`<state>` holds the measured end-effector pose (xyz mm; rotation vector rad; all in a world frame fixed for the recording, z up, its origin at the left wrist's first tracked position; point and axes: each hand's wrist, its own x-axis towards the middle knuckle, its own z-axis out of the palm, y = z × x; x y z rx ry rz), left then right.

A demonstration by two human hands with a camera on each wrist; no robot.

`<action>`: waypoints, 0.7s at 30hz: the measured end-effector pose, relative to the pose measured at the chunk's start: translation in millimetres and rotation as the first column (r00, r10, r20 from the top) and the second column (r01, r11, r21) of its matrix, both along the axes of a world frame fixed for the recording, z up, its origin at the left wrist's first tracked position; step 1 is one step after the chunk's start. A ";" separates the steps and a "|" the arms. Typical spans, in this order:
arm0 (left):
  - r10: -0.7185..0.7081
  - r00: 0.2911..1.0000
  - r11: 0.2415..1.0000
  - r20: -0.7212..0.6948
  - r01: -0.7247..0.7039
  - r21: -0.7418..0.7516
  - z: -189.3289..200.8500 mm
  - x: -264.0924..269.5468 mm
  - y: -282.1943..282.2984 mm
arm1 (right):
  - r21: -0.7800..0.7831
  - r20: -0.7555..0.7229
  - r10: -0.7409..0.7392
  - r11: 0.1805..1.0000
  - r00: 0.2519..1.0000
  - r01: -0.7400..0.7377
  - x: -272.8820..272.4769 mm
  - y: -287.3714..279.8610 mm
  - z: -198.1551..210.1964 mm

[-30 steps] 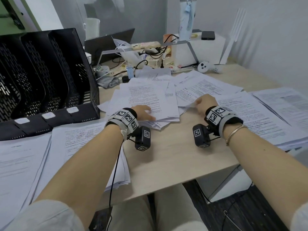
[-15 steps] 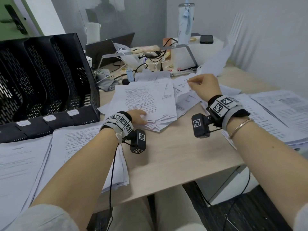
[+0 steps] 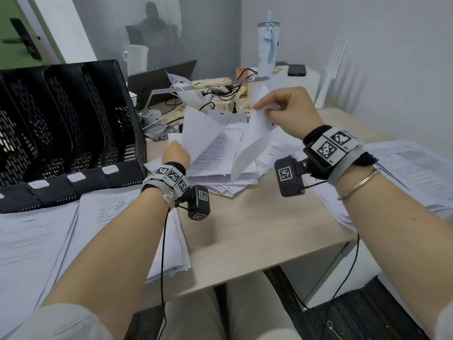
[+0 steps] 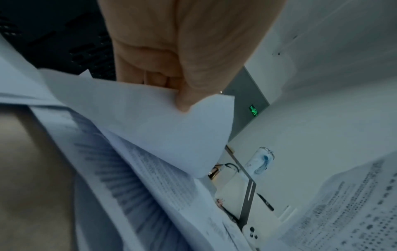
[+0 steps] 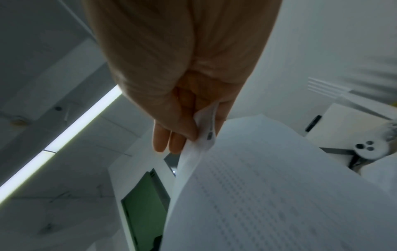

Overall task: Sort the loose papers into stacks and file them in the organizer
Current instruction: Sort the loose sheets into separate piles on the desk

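Loose papers litter the wooden desk beside the black organizer. Left hand pinches a lifted sheet at its corner; right hand pinches another printed sheet raised above the pile.

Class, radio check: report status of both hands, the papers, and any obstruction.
Left hand grips lifted sheets. Right hand pinches one sheet raised. Organizer holds no papers. Loose pile remains underneath.
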<state>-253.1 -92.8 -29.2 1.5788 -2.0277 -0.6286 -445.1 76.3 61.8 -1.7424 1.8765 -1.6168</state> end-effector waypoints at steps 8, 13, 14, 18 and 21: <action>-0.035 0.898 0.930 -0.439 -0.132 -0.344 33.1 31.1 13.0 | -0.195 0.181 0.032 0.981 0.983 0.004 11.9 6.0 0.4; -0.141 0.905 0.908 -0.401 -0.044 -0.417 35.3 34.9 27.4 | 0.065 0.339 -0.095 0.995 0.936 0.077 4.2 -6.1 -50.7; -0.153 0.918 0.909 -0.367 -0.015 -0.417 34.4 33.7 30.5 | 0.119 0.341 -0.118 0.990 0.932 0.082 3.7 -10.3 -62.2; -0.221 0.955 0.922 -0.197 0.139 -0.361 26.5 23.5 45.0 | 0.229 0.311 -0.149 0.970 0.939 0.079 10.8 -23.7 -93.2; -0.238 0.970 0.946 -0.044 0.222 -0.236 11.3 11.7 41.4 | 0.318 0.301 -0.141 0.947 0.943 0.040 13.2 -29.9 -102.2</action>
